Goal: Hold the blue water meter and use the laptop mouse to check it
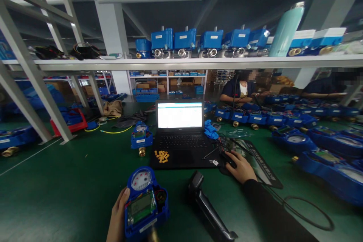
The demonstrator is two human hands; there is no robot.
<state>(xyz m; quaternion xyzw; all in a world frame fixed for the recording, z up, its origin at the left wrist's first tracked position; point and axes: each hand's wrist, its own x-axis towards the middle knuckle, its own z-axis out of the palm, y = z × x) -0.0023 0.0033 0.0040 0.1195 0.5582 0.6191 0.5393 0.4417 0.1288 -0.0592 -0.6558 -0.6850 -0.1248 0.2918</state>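
Note:
My left hand (119, 215) grips the left side of a blue water meter (146, 204) with a round dial, a small LCD screen and a brass fitting; its cover is off, so the green circuit board shows. My right hand (240, 167) lies over a black computer mouse (229, 160) on a printed mouse pad (262, 166). Between my hands, a black barcode scanner (208, 210) rests on the green table. Ahead stands an open laptop (180, 134) with a lit screen. Small yellow parts (161, 156) lie on its left palm rest.
Another water meter (141, 138) stands left of the laptop. Rows of blue meters (255, 117) fill the right side. A blue crumpled glove (211, 129) lies beside the laptop. Overhead, a shelf (187, 63) holds blue valve boxes and a teal bottle (287, 30). Two people sit across the table.

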